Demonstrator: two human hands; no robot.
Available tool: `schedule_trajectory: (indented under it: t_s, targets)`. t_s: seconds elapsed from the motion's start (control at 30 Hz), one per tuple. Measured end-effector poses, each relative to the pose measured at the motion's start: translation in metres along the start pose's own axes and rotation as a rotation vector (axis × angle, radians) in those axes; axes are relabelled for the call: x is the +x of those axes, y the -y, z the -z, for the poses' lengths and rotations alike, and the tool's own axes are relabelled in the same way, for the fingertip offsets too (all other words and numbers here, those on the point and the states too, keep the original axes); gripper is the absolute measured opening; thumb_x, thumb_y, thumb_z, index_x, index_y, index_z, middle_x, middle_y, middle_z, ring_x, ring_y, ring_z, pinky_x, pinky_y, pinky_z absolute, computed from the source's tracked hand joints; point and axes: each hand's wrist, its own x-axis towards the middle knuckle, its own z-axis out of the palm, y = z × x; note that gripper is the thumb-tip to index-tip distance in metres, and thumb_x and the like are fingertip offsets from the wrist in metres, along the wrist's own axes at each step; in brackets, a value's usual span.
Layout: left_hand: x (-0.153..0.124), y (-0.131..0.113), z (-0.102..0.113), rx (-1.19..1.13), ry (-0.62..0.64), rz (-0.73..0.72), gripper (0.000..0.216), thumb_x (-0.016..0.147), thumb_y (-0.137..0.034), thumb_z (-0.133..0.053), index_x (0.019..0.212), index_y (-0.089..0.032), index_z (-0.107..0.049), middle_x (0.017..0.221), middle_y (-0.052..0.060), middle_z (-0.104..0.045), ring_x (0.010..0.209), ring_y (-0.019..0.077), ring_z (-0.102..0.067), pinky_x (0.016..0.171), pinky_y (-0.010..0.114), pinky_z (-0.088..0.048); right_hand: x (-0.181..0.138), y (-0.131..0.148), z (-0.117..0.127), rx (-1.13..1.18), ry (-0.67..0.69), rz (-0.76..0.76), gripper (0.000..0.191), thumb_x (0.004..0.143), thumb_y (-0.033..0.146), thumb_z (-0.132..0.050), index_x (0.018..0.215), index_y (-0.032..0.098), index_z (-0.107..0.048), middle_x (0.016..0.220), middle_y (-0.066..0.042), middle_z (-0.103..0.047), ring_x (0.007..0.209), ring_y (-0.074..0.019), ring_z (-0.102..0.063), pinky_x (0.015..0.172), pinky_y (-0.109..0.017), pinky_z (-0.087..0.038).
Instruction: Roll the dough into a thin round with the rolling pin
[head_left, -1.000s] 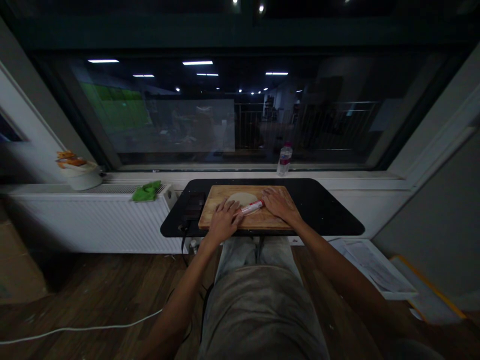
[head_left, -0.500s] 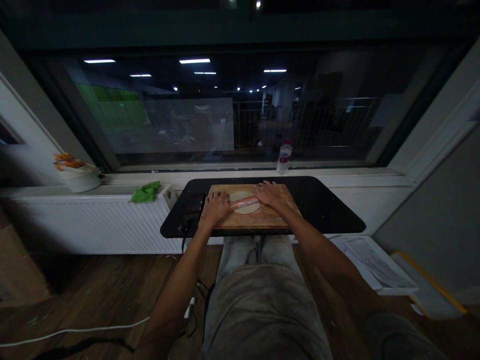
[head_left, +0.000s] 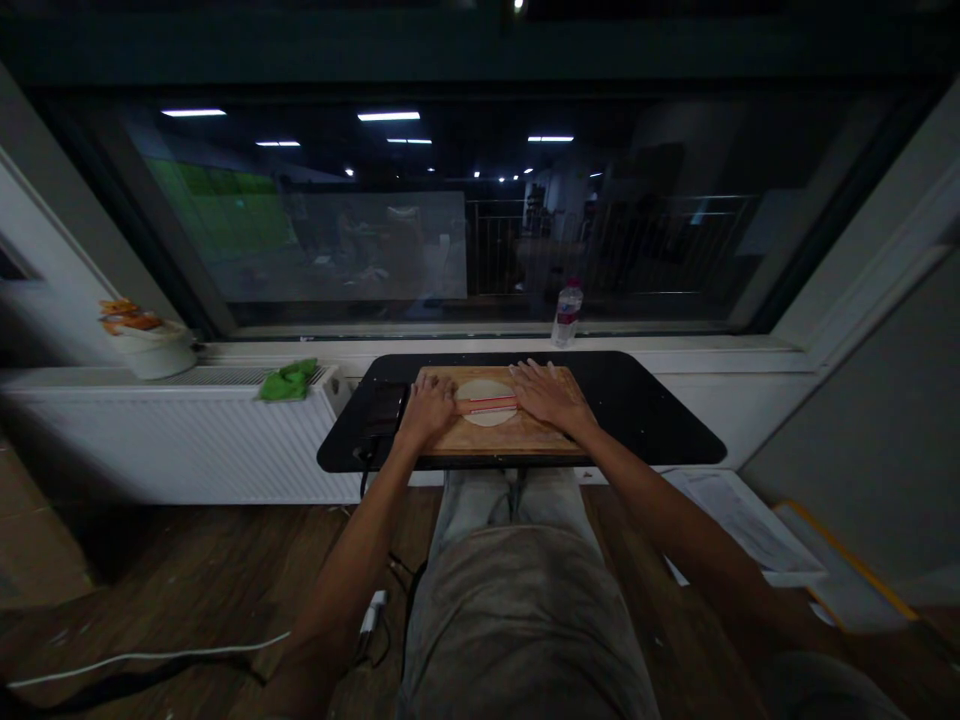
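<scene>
A short wooden rolling pin [head_left: 491, 404] with red-edged markings lies across a round, flat sheet of dough [head_left: 487, 418] on a wooden board [head_left: 517, 436]. My left hand [head_left: 433, 405] rests palm down over the pin's left end, fingers stretched forward and a little bent. Over the right end lies my right hand [head_left: 551, 392], flat, with its fingers spread toward the window. Both palms cover the pin's ends, so these are hidden.
The board sits on a black table [head_left: 645, 410]. A dark flat device [head_left: 385, 408] with a cable lies left of the board. On the sill stands a water bottle [head_left: 568, 312]. A green cloth [head_left: 288, 380] and a white tub [head_left: 156, 348] rest on the radiator [head_left: 187, 440].
The rolling pin has turned from slanted to nearly level across the dough. My right hand has shifted slightly, with more of its palm over the pin; the left stays near its end.
</scene>
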Motion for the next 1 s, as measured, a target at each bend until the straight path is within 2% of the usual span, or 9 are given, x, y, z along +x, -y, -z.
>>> schedule_trajectory:
  t_s: [0.1,0.2,0.4,0.57,0.73,0.83,1.0]
  targets:
    - [-0.002,-0.004,0.006,0.033,0.041,0.013,0.043,0.115,-0.028,-0.042,0.150,-0.022,-0.066,0.164,0.018,-0.060,0.158,0.0406,-0.041,0.130,0.070,-0.039,-0.010,0.008,-0.002,-0.014,-0.061,-0.027,0.068,0.115,0.031,-0.028,0.178,0.012,-0.043,0.181,-0.016,-0.045,0.173,-0.0371,-0.033,0.141,-0.065,-0.021]
    - [-0.003,-0.006,0.010,0.039,0.051,-0.013,0.044,0.114,-0.026,-0.044,0.152,-0.022,-0.066,0.164,0.017,-0.061,0.158,0.0408,-0.042,0.131,0.067,-0.038,-0.022,0.016,0.000,0.001,-0.060,-0.070,0.066,0.115,0.031,-0.030,0.176,0.012,-0.048,0.180,-0.016,-0.047,0.171,-0.0381,-0.037,0.141,-0.062,-0.024]
    - [-0.002,-0.008,0.014,0.088,0.047,-0.043,0.042,0.113,-0.023,-0.042,0.144,-0.021,-0.071,0.158,0.017,-0.066,0.152,0.0380,-0.052,0.129,0.058,-0.040,-0.042,0.031,0.010,0.036,-0.045,-0.134,0.066,0.116,0.032,-0.029,0.175,0.008,-0.048,0.178,-0.019,-0.050,0.169,-0.0359,-0.041,0.141,-0.057,-0.027]
    - [-0.004,-0.011,0.016,0.114,0.054,-0.073,0.038,0.112,-0.023,-0.044,0.132,-0.017,-0.076,0.148,0.019,-0.071,0.145,0.0372,-0.058,0.128,0.055,-0.042,-0.056,0.043,0.014,0.000,-0.035,-0.141,0.067,0.115,0.029,-0.026,0.169,0.000,-0.053,0.175,-0.024,-0.052,0.167,-0.0391,-0.044,0.140,-0.059,-0.027]
    - [-0.006,-0.014,0.018,0.046,0.010,-0.055,0.039,0.112,-0.022,-0.044,0.131,-0.019,-0.077,0.145,0.018,-0.074,0.147,0.0362,-0.058,0.129,0.054,-0.041,-0.071,0.051,0.006,-0.021,-0.108,-0.137,0.065,0.116,0.031,-0.028,0.166,0.004,-0.058,0.172,-0.024,-0.056,0.166,-0.0391,-0.046,0.139,-0.057,-0.029]
    - [-0.005,-0.014,0.019,0.056,0.018,-0.062,0.038,0.112,-0.023,-0.045,0.132,-0.018,-0.076,0.145,0.019,-0.074,0.146,0.0364,-0.059,0.129,0.054,-0.041,-0.072,0.051,0.004,-0.031,-0.124,-0.139,0.064,0.117,0.031,-0.029,0.167,0.006,-0.058,0.171,-0.023,-0.057,0.166,-0.0386,-0.046,0.139,-0.057,-0.030]
    - [-0.004,-0.017,0.019,0.053,0.042,0.002,0.037,0.112,-0.024,-0.045,0.132,-0.018,-0.075,0.144,0.021,-0.073,0.145,0.0393,-0.060,0.126,0.060,-0.045,-0.054,0.041,0.011,-0.012,-0.066,-0.173,0.062,0.117,0.032,-0.030,0.166,0.009,-0.060,0.169,-0.020,-0.061,0.162,-0.0367,-0.052,0.138,-0.054,-0.033]
